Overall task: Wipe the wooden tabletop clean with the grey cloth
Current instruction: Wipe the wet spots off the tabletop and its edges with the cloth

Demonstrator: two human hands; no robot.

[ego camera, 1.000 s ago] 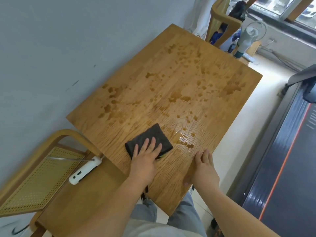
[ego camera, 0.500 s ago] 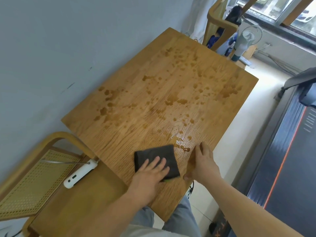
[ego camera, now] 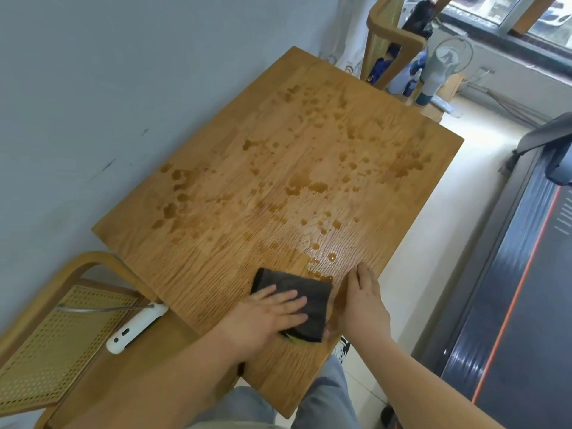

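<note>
The wooden tabletop (ego camera: 241,193) stands against the wall and is spotted with brown wet stains over its middle and far part. A dark grey folded cloth (ego camera: 305,294) lies flat near the table's near right edge. My left hand (ego camera: 263,320) presses on the cloth with fingers spread, covering its near left part. My right hand (ego camera: 363,301) stands on its edge on the table right beside the cloth, fingers together, holding nothing. Small puddles (ego camera: 325,267) sit just beyond the cloth.
A wooden chair (ego camera: 77,267) with a woven cane seat stands at the near left, and a white device (ego camera: 136,329) lies on it. Another chair (ego camera: 393,35) and a fan (ego camera: 439,69) stand beyond the table's far end. A dark treadmill (ego camera: 526,274) runs along the right.
My left hand has slid the cloth toward me and to the right, up against my right hand at the table's edge. The strip near the table's near left looks drier.
</note>
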